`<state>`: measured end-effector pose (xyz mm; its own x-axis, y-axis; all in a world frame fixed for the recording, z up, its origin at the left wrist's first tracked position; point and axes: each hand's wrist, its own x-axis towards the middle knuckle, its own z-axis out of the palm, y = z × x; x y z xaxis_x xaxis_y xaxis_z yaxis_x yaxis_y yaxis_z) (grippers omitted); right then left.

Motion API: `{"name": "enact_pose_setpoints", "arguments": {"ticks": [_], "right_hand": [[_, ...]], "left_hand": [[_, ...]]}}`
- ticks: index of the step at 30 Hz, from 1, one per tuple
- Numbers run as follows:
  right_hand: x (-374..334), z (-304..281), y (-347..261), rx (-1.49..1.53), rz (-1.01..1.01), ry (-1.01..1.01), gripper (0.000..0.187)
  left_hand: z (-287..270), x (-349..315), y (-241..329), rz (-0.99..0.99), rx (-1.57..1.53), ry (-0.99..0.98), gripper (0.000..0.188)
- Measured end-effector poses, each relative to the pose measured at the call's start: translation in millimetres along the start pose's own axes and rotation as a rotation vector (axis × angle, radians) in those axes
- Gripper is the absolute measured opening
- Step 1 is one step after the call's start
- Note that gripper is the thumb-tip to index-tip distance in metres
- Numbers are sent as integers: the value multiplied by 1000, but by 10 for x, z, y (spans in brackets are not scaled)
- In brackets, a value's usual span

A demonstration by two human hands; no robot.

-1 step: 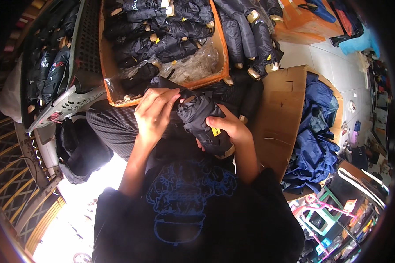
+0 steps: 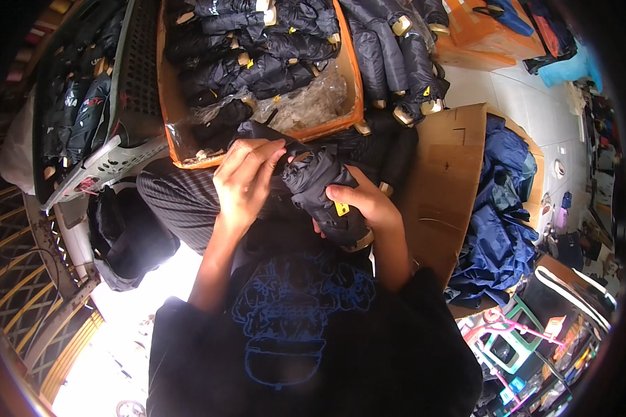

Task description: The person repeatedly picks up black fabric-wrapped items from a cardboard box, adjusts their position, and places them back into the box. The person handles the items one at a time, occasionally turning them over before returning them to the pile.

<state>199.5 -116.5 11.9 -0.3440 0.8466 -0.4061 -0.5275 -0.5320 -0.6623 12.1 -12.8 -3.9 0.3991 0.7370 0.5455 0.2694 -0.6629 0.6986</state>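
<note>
A folded black umbrella is held in front of my chest, its gathered cloth end toward the far left and a small yellow tag on its side. My right hand wraps round it, thumb lying on the cloth above the tag. My left hand is closed in a pinch at the far end, on dark fabric that stretches beside the umbrella. Whether that fabric is part of the umbrella or a separate cover, I cannot tell. The fingertips under the umbrella are mostly hidden.
Beyond my hands stands an orange-edged box of folded black umbrellas and clear plastic. More umbrellas lie to its right. A cardboard box with dark blue cloth is at right. A perforated crate holds umbrellas at far left.
</note>
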Motion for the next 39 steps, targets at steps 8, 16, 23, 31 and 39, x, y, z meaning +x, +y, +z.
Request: {"name": "enact_pose_setpoints", "arguments": {"ticks": [8,16,23,31,39], "right_hand": [[45,108,97,-443,-245,296,41],[114,255,232,-1077,-465,543,53],[107,361,297,-1237,-378,610,55],[47,277,222,-1440,-404,589,57],[92,449,336,-1347,-382,704,55]], "left_hand": [[64,-79,146,-245,-90,-50,15],[115,-243,178,-202,-95,19,21],[83,-267,207,-220,-69,-14,20],[-41,-120,224,-218,-72,-156,18],[-8,-163,342,-136,4,-24,17]]}}
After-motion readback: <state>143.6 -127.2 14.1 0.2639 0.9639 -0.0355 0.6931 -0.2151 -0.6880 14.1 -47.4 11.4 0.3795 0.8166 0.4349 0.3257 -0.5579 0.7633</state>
